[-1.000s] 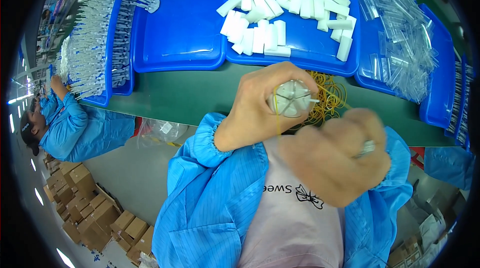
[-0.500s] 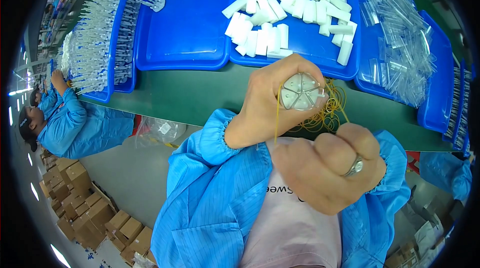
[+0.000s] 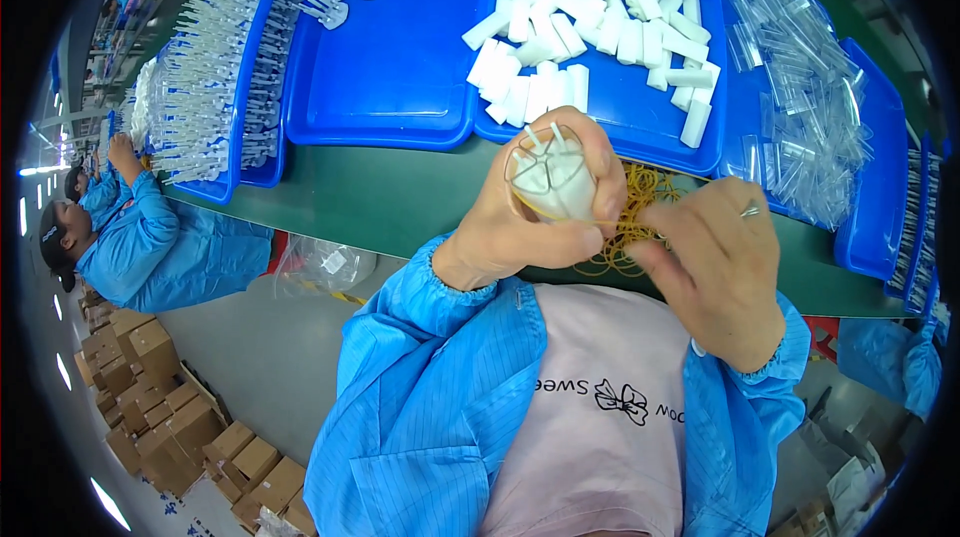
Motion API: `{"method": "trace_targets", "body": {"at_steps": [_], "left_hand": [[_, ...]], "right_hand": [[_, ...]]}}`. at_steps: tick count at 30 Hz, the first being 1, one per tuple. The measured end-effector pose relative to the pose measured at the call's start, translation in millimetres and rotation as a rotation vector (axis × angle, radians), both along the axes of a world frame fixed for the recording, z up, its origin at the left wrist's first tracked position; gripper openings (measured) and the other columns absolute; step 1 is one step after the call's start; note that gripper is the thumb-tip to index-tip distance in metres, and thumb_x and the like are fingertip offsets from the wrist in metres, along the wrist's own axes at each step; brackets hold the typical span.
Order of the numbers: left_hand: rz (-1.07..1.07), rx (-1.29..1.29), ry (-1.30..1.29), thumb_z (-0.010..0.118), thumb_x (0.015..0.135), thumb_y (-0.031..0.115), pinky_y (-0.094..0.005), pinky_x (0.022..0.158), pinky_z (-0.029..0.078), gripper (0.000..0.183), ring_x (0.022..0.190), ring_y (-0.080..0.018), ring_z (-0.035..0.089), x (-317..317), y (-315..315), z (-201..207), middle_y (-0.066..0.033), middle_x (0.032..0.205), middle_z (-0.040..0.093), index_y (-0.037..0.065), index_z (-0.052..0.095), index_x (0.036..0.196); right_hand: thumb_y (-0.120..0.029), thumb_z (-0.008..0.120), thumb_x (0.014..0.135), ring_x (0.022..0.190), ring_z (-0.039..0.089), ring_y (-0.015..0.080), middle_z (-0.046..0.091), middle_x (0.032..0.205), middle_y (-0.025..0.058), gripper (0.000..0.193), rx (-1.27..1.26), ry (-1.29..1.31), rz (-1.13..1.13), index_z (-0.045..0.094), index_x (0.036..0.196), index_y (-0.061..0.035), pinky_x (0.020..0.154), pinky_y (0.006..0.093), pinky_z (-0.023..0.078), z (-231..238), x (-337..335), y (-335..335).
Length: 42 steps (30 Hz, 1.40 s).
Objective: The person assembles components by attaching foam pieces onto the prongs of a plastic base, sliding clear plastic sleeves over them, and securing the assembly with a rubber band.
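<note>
While left fingers [image 3: 592, 142] grip one bundle [image 3: 550, 179], many bands [image 3: 642, 190] lie alongside.

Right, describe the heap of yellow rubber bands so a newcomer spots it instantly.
Find the green tabletop in front of the blue tray of white blocks. Beside that tray's near edge, between the left hand and the right hand, lies the heap of yellow rubber bands. It alone is a tangle of thin loops, unlike the white blocks and clear plastic pieces nearby.
</note>
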<state>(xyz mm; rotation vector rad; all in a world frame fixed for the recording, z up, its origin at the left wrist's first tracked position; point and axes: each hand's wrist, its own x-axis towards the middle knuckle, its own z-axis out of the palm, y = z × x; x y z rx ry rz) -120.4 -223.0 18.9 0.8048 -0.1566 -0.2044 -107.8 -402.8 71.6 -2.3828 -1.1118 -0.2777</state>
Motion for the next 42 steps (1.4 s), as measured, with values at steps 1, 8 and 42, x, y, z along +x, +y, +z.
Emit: {"method": "trace_targets", "body": {"at_steps": [1,8,42], "left_hand": [[-0.025,-0.138,-0.006,0.07,0.074,0.018,-0.0264,0.062,0.045,0.028,0.071,-0.0137,0.055,2.3,-2.2,-5.0,-0.0054,0.075,0.055,0.006,0.051,0.09],[-0.15,-0.317,0.252,0.035,0.083,0.063,-0.0342,0.055,0.04,0.05,0.061,-0.0223,0.048,2.4,2.7,11.5,-0.0049,0.064,0.049,0.014,0.044,0.076],[-0.021,0.561,-0.172,0.02,0.079,0.08,-0.0399,0.096,0.035,0.097,0.115,-0.0275,0.046,13.0,-17.7,-10.7,-0.016,0.125,0.045,0.005,0.026,0.14]], "right_hand": [[-0.013,0.073,0.059,0.062,0.053,0.0227,0.052,0.072,0.0046,0.019,0.0,-0.002,0.0,0.061,0.072,-0.0049,0.057,0.0338,0.041,0.8,-1.4,-1.3],[-0.016,0.075,0.065,0.061,0.054,0.0175,0.049,0.062,0.0029,0.023,0.572,0.452,0.579,0.07,0.082,-0.0016,0.09,0.048,0.044,0.5,-1.5,-17.0],[-0.007,0.075,0.059,0.077,0.056,0.0213,0.051,0.094,0.0074,0.036,0.445,0.262,-0.098,0.056,0.089,-0.0091,0.062,0.0293,0.047,-29.4,10.4,-0.1]]}}
